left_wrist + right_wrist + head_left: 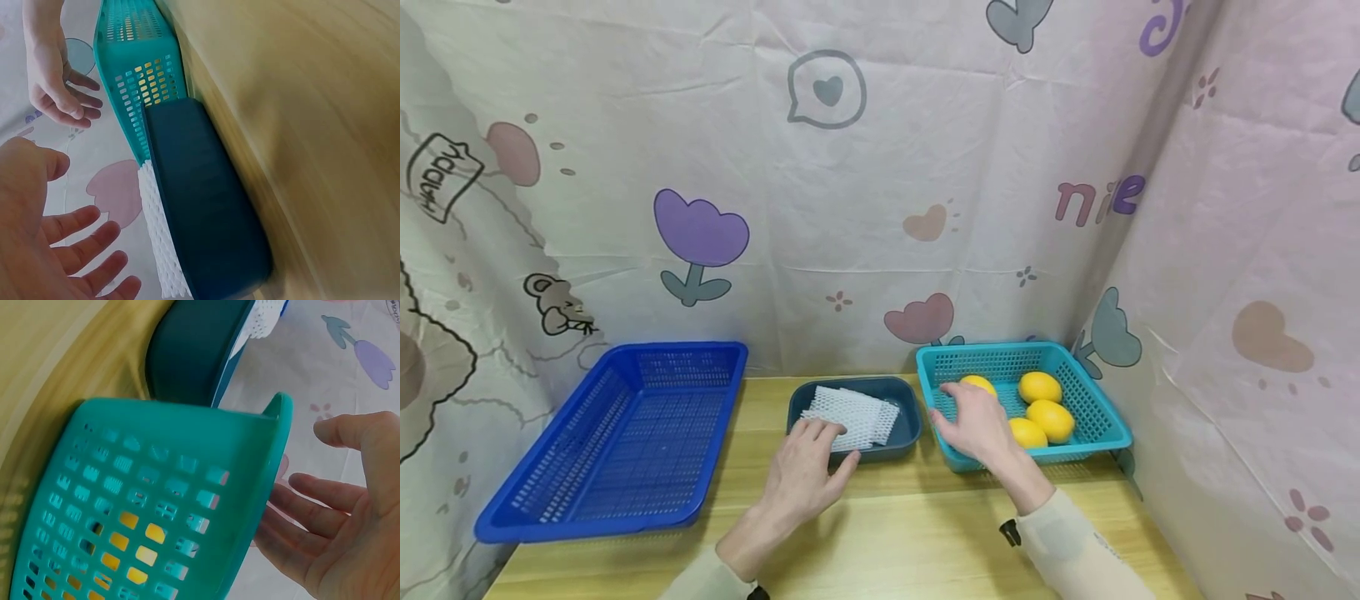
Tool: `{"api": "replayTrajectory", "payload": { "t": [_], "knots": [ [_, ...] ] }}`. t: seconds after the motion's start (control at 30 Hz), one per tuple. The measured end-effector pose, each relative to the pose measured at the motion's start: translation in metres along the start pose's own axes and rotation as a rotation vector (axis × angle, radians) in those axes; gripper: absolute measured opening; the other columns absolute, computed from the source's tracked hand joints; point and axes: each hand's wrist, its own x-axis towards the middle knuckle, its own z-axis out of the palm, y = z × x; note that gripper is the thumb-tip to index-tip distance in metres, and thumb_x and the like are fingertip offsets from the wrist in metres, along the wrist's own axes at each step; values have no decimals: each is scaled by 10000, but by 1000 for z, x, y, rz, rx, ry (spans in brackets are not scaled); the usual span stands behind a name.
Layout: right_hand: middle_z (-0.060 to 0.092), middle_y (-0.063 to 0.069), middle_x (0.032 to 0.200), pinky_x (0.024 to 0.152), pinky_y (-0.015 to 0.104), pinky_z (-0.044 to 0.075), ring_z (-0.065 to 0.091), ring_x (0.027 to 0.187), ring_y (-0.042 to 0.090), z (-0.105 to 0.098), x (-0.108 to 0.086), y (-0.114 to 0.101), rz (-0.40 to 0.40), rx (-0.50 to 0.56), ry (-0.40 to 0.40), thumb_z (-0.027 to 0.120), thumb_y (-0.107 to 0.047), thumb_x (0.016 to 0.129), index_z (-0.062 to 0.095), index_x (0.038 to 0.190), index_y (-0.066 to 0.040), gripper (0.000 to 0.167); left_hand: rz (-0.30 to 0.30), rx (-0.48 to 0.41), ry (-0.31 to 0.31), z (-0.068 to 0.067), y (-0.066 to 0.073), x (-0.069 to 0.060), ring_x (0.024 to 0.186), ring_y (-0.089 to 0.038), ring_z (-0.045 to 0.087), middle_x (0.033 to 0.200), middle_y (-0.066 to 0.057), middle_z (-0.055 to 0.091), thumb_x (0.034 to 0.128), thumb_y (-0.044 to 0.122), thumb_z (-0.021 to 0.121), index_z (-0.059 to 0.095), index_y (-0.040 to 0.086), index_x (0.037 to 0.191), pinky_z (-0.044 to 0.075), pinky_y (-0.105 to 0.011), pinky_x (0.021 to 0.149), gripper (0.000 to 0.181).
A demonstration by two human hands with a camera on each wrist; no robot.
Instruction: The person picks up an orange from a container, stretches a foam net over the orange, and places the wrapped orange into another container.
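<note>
My left hand hovers at the near left edge of a small dark teal tray, fingers spread and holding nothing. White foam net sleeves lie in that tray. Over the left part of a turquoise basket is my right hand, its fingers apart with nothing between them. Several yellow lemons sit in the basket, one of them partly hidden behind the right hand. In the right wrist view the right hand is above the basket rim, with lemons showing through the holes.
A large blue basket stands on the left of the wooden table, with no contents visible. A printed curtain hangs behind the table and along its sides.
</note>
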Motion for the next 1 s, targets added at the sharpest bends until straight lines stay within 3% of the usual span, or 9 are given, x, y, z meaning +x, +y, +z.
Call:
{"api": "replayTrajectory", "payload": {
  "t": [0.37,0.57,0.83,1.0],
  "knots": [
    [828,169,1292,951,579,663,795,1164,405,-4,8,14,65,8,-10,805,-337,970,796,1327,-44,463,75,-27,-1,7,13,2,1097,-271,693,1146,-32,791,957,420,837,783,139,1195,607,-433,950,373],
    [823,182,1296,925,583,666,792,1134,422,-5,11,20,87,1,-26,803,-344,971,782,1344,-35,485,114,-59,-7,10,21,5,1084,-249,684,1143,-12,787,969,421,826,781,150,1214,598,-404,936,367],
    [811,191,1300,812,526,667,784,1045,386,-6,16,28,131,-26,-41,798,-371,980,765,1373,-50,508,227,-85,66,20,31,11,1049,-229,687,1127,-1,782,947,420,843,776,163,1192,597,-374,906,361],
    [787,204,1345,823,532,664,773,1078,399,-8,20,33,154,-56,-54,796,-372,970,739,1407,-42,551,270,-93,89,25,39,15,1022,-229,686,1102,-3,783,930,411,859,780,157,1179,598,-372,876,365]
  ]
}}
